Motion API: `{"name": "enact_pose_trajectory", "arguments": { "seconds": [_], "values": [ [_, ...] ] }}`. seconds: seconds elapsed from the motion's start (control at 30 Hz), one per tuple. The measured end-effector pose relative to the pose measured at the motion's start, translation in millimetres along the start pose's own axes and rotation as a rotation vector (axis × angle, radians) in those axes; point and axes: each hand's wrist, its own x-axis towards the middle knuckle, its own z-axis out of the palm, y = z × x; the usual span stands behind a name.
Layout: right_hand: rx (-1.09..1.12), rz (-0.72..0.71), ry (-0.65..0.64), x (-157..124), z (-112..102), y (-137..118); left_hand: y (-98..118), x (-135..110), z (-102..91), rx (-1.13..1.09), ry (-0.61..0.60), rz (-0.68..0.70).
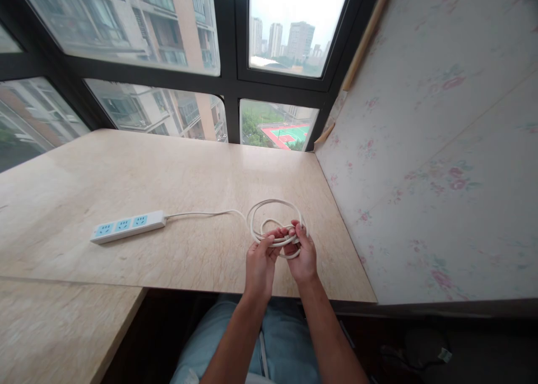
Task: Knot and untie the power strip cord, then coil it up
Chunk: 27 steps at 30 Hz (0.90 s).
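A white power cord [275,201] is looped into a loose coil near the front of the stone ledge. My left hand [261,260] pinches the near side of the coil between thumb and fingers. Close beside it, my right hand [303,255] is closed around the coil's right side, its thumb on top. From the coil the cord runs left to a white power strip [128,227], which lies on the ledge with several blue-faced sockets facing up. The plug end of the cord cannot be made out.
The beige stone ledge [185,176] reaches back to dark-framed windows [230,64]. A wall with flowered paper [420,148] bounds it on the right, with torn paper [325,137] at the corner. A lower-left slab [50,322] adjoins the front edge. My legs [227,339] are below.
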Motion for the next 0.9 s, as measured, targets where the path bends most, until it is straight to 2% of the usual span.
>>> {"name": "enact_pose_trajectory", "arguments": {
  "seconds": [0.13, 0.2, 0.27, 0.3, 0.37, 0.47, 0.53, 0.63, 0.7, 0.8, 0.9],
  "values": [
    [-0.063, 0.064, -0.154, 2.6, 2.0, -15.9, 26.6, 2.7, -25.2, 0.130, 0.068, 0.009],
    [-0.150, 0.161, -0.249, 6.4, 2.0, -27.1, 40.5, 10.5, -37.3, 0.208, 0.107, 0.043],
    [-0.273, 0.296, -0.367, 12.7, 2.3, -39.2, 52.7, 18.6, -45.5, 0.362, 0.090, 0.087],
    [-0.339, 0.371, -0.432, 16.8, 3.0, -44.9, 58.0, 21.5, -47.2, 0.482, 0.050, 0.127],
    [-0.465, 0.530, -0.568, 26.1, 6.9, -54.7, 66.8, 24.0, -44.3, 0.782, -0.106, 0.269],
    [-0.645, 0.749, -0.773, 40.3, 18.9, -62.3, 76.7, 21.9, -26.0, 1.205, -0.433, 0.532],
    [-0.752, 0.845, -0.891, 47.6, 29.1, -62.6, 81.7, 21.7, -9.7, 1.408, -0.631, 0.613],
    [-0.863, 0.880, -0.983, 53.4, 41.8, -59.2, 87.0, 27.0, 9.5, 1.581, -0.849, 0.512],
    [-0.934, 0.872, -0.978, 54.4, 46.2, -56.8, 89.3, 31.3, 15.8, 1.571, -0.941, 0.398],
    [-1.020, 0.849, -0.931, 52.9, 48.1, -55.1, 91.5, 33.0, 17.6, 1.446, -0.976, 0.283],
    [-0.988, 0.807, -0.880, 49.5, 48.5, -54.9, 93.5, 30.2, 16.0, 1.427, -0.907, 0.277]
  ]
}}
